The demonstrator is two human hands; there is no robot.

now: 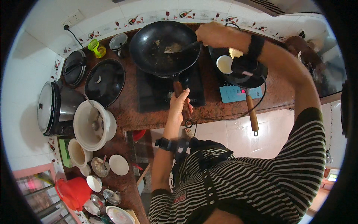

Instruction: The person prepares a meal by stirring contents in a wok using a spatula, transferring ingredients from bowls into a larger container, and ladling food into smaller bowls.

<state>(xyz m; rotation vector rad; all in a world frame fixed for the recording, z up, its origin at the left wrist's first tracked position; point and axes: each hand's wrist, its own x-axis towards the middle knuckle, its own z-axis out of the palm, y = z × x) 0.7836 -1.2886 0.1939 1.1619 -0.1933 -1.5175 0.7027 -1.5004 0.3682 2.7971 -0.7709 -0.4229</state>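
My left hand (pixel 179 105) grips the wooden handle of a black wok (pixel 145 53), which stands over a black induction cooktop (pixel 151 92). A dark spatula (pixel 193 45) is in my right hand (pixel 214 35), above the wok's right rim. The spatula's blade reaches down into the wok, close to small pale food scraps (pixel 158 42) on its dark bottom. Its far end blends with the residue there. Each wrist wears a black band.
Right of the wok, a wooden-handled pan (pixel 253 81) holds a white bowl (pixel 224 64), partly behind my right forearm. A blue panel (pixel 228 94) lies under it. At left are a black lid (pixel 105 84), a rice cooker (pixel 46 107), a large white pot (pixel 110 126) and several dishes.
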